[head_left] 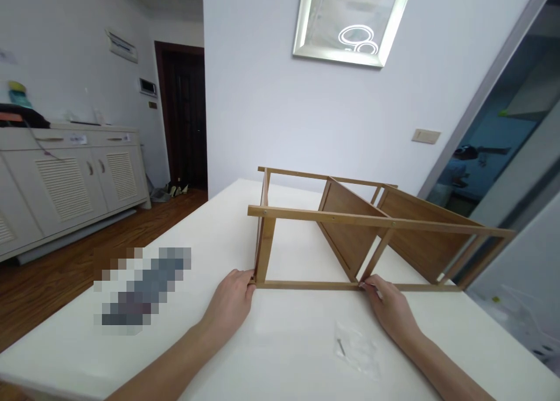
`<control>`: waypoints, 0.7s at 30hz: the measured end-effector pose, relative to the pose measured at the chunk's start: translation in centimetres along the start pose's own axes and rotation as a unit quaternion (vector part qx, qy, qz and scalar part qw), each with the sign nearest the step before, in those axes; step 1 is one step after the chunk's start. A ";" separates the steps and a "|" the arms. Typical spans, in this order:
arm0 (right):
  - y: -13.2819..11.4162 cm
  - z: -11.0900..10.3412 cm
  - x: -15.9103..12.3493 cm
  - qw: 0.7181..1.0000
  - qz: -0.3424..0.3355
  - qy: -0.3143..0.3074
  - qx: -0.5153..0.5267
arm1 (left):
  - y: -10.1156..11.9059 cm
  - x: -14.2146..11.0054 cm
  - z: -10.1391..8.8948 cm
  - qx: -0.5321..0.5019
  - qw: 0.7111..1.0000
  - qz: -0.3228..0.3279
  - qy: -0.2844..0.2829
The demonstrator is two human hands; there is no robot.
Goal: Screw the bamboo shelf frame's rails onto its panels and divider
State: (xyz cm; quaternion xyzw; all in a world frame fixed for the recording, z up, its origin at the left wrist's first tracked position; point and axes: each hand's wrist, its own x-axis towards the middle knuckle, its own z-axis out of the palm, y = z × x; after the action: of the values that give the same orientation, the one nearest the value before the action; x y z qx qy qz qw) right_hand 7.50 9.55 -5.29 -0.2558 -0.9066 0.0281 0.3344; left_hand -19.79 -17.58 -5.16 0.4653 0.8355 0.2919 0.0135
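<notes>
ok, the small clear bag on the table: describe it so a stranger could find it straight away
Start at the white table with the bamboo shelf frame lying on its side. Come toward the camera from the frame's near bottom rail, between the left hand and the right hand, closer to the right one. The clear plastic bag lies flat there, nearly invisible, given away by the one dark screw inside.

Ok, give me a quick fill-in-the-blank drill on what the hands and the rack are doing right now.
1. The wooden rack lies on its ____ on the white table.
2. The left hand touches the rack's near ____ corner.
3. The right hand touches the rack's bottom ____.
4. The small clear bag holds a dark ____.

Missing words: side; left; rail; screw
</notes>
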 end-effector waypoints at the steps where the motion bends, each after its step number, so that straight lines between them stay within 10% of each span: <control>1: 0.0 -0.1 -0.1 1.000 -0.008 0.010 -0.014 | 0.0 0.0 0.0 -0.003 1.000 -0.004 -0.003; 10: -3.3 -1.6 0.3 0.970 -0.178 0.141 -0.090 | -1.4 0.6 1.1 -0.059 0.998 -0.032 0.012; 21: -17.8 -1.8 4.9 0.931 -0.274 0.190 0.149 | -0.6 0.0 0.9 -0.165 0.986 -0.006 -0.018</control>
State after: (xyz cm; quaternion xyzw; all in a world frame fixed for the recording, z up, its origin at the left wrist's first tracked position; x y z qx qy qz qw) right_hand -2.51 -3.76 2.95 0.0548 -0.8464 0.0205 0.5294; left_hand -19.97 -17.38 -6.17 0.4566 0.7786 0.4170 0.1070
